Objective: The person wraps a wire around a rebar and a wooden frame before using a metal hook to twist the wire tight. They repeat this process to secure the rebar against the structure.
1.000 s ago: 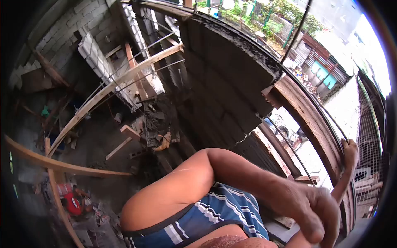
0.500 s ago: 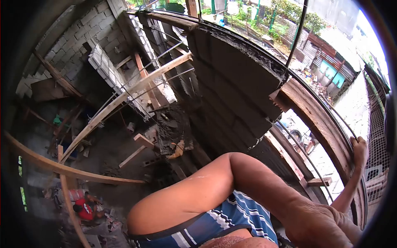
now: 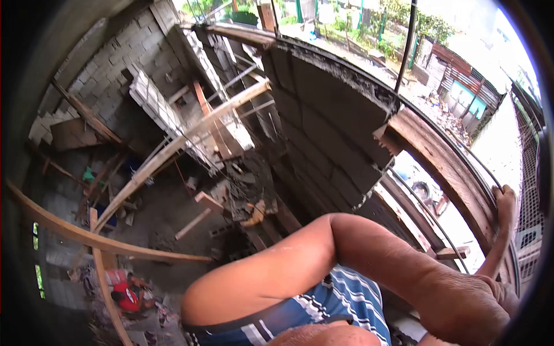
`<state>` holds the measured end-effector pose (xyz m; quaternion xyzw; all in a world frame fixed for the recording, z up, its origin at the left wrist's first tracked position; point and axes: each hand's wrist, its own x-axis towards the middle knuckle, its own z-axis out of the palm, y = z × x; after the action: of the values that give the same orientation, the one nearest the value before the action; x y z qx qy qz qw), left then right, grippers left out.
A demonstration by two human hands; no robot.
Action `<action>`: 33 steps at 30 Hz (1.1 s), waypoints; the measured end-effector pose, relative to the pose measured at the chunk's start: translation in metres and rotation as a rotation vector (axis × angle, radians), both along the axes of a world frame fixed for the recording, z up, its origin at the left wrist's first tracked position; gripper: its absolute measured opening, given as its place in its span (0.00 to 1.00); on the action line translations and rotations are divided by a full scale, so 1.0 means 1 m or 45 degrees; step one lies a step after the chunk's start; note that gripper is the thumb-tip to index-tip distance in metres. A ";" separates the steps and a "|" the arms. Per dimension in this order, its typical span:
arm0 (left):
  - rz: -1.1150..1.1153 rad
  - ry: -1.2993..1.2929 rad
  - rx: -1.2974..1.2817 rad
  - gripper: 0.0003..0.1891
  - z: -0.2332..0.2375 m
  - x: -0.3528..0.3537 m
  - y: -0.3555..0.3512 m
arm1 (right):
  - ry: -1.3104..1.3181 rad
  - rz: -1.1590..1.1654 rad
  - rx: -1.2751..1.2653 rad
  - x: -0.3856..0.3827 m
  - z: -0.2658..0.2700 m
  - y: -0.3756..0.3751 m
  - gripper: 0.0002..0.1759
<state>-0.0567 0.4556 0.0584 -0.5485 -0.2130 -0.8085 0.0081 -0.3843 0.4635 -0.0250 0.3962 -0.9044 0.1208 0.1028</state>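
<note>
My left arm is bent across the foreground, its elbow beside a blue striped garment. At the lower right, my left hand appears large, back toward me, with its fingers mostly hidden at the dark image edge. Beyond it, my right hand is closed around a thin dark rod. This rod runs beside a rough brown wooden board. Left of the board is a grey plastered panel.
Long timber pieces cross the space below. Grey mortar lies on a platform. A person in red is low at the lower left. A block wall stands behind; mesh is at the right edge.
The view has shifted slightly, and the room's contents appear a little farther right. My left hand has moved right and its wrist looks more bent. My right hand keeps its hold on the rod.
</note>
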 end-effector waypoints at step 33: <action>2.483 -1.208 -2.255 0.28 -0.105 -0.042 -0.542 | -0.174 -0.256 0.068 0.039 0.037 0.008 0.21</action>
<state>-0.0987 -0.0866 -0.0465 0.3178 -0.9193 -0.1823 0.1434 -0.3457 0.4717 0.0124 0.2969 -0.9473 0.1126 0.0421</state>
